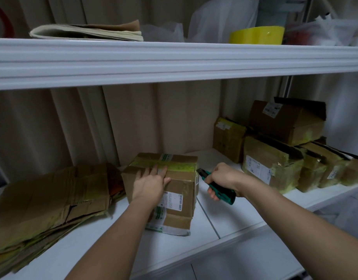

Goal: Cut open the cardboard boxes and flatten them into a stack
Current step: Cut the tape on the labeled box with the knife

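The left hand [152,179] lies flat, fingers straight, on top of a sealed brown cardboard box [164,190] bound with yellow-green tape, the fingertips resting on the tape strip across its lid. The right hand [221,179] is curled round a green and black utility knife [218,185], held just right of the box with its dark tip pointing at the box's upper right edge; whether the tip touches the cardboard cannot be told.

The box stands upright on a white shelf [214,219], near the middle, with a white printed label on its near face. To its left, touching or nearly touching the box, lies a stack of flattened brown cardboard [48,201], its sheets creased and torn at the edges. At the far right of the same shelf sits a group of sealed taped cardboard boxes [273,166], with one larger brown box [289,120] resting tilted on top of them, a flap raised.

On the upper white shelf [174,57] lie a folded pile of pale paper and cardboard [87,32] at left, a roll of yellow tape [257,35] at right, and clear plastic bags [222,17] behind.
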